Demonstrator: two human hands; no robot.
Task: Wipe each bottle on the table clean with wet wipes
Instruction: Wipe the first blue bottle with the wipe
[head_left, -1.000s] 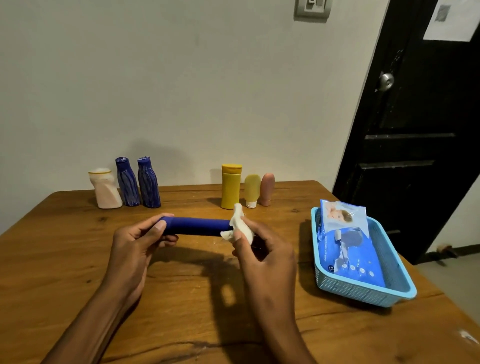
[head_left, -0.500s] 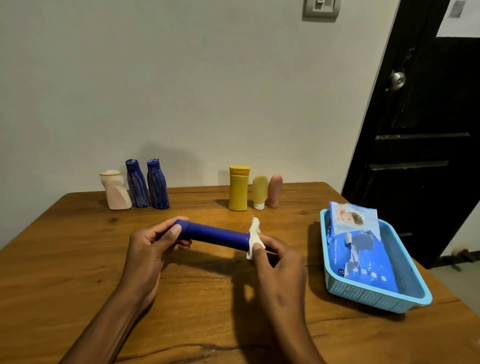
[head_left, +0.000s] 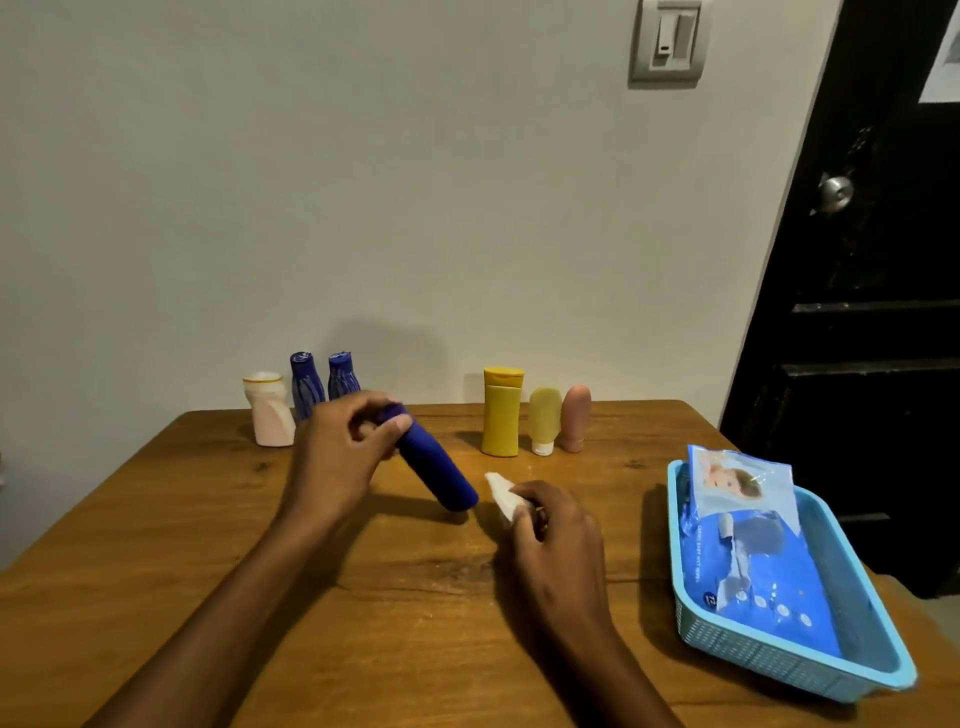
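Observation:
My left hand (head_left: 345, 447) grips the upper end of a plain dark blue bottle (head_left: 438, 469), which slants down to the right above the wooden table (head_left: 208, 545). My right hand (head_left: 553, 535) pinches a crumpled white wet wipe (head_left: 501, 493), a short gap to the right of the bottle's lower end. Along the wall stand a white bottle (head_left: 268, 410), two ribbed blue bottles (head_left: 306, 383) (head_left: 343, 375), a yellow bottle (head_left: 502, 411), a pale yellow tube (head_left: 544, 420) and a pink tube (head_left: 574, 418).
A light blue plastic basket (head_left: 810, 670) on the right side of the table holds a blue pack of wet wipes (head_left: 748, 551). A dark door (head_left: 872, 260) stands just beyond the table's right edge.
The wipe has come off the bottle's end as my right hand drew back. My left hand has lifted its end, so the bottle went from lying level to slanting.

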